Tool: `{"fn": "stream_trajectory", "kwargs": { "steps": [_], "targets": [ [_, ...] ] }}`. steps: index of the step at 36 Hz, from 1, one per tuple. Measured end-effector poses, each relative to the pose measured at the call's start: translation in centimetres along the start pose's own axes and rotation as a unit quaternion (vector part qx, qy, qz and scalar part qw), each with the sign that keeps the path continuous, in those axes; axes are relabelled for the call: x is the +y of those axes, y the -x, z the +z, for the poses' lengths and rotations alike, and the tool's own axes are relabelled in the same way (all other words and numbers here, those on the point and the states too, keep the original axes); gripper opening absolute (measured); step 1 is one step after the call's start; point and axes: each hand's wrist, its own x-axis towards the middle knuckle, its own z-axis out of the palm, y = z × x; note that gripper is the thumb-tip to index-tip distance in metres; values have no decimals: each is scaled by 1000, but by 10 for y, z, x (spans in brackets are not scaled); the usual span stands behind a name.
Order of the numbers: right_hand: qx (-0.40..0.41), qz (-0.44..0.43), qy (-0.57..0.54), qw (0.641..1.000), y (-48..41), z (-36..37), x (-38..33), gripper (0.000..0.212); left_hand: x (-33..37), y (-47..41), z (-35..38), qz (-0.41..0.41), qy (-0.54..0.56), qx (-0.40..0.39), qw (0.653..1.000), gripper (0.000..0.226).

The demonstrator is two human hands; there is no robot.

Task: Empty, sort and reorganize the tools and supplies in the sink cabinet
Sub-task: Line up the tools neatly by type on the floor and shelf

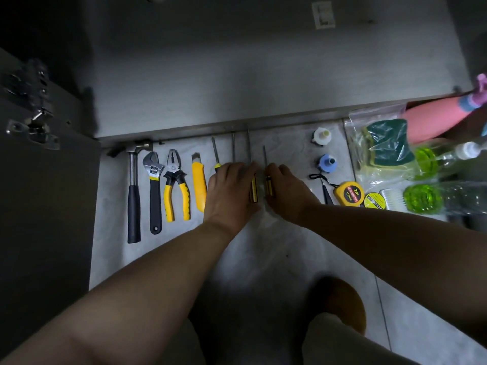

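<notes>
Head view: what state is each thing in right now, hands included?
Cabinet door: open.
Wrench: jaws slightly open.
Pliers: jaws shut.
Tape measure: retracted.
Green bottles: lying on their sides.
Left hand: flat on screwdrivers.
Right hand: touching one screwdriver handle, grip unclear.

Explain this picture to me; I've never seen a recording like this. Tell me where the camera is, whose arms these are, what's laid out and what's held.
There is no machine: a person wears a camera on the head, looking down at their own arms. On the tiled floor before the open cabinet lie, in a row, a hammer, a wrench, pliers, a yellow utility knife, screwdrivers and a tape measure; a bag of sponges is at the right. The left hand lies over some screwdriver handles. The right hand touches another screwdriver; whether it grips it is unclear.
</notes>
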Motion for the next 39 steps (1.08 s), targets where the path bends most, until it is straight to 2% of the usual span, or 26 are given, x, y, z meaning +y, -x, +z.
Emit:
{"fn": "stream_trajectory", "kwargs": {
  "steps": [3,7,14,21,24,29,39],
  "targets": [
    [16,2,22,1000,1,-3,-5,58,-13,9,-7,-11,11,8,1000,101],
    [71,-81,117,987,1,-9,-18,59,-36,21,-17,1,-10,-25,1000,110],
    [37,-169,206,963,-5,-9,-34,77,-43,24,-23,-13,-9,-58,998,88],
    [-10,-165,270,949,-16,-1,-47,90,-44,22,-29,-11,2,-64,998,83],
    [-14,-158,277,948,-16,3,-53,86,-46,23,-29,-12,8,-66,998,83],
    [-5,-159,271,949,-13,3,-56,65,-47,23,-28,-15,16,-66,998,86],
    [7,-152,256,954,-15,7,-54,64,-49,20,-27,-24,38,-69,997,84]
  ]
}}
